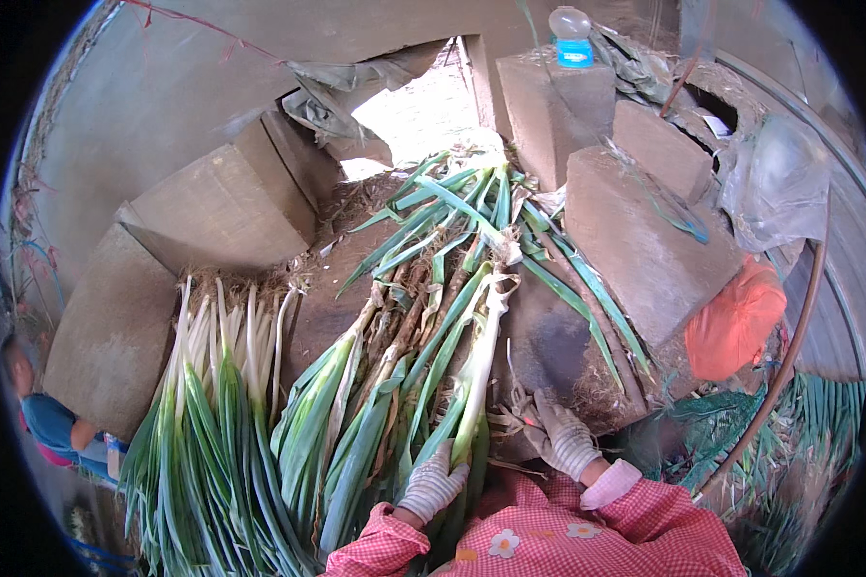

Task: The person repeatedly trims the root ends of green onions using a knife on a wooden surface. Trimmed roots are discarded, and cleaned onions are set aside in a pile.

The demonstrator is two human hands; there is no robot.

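Observation:
My left hand, in a pale knitted glove, grips a large green onion by the green just below its white stalk. The stalk points away from me, its root end uppermost. My right hand, gloved too, is to the right of that stalk. Dry, shrivelled leaf strips and a small red bit lie at its fingers; whether it holds them is not plain. Untrimmed green onions with brown outer leaves lie under and left of my left hand. Further left is a row of cleaned green onions, white ends away from me.
Concrete blocks stand at left, others at right. A wooden stick lies among leaves. An orange plastic bag, green netting and a curved rod are at right. A bottle stands behind. Another person is far left.

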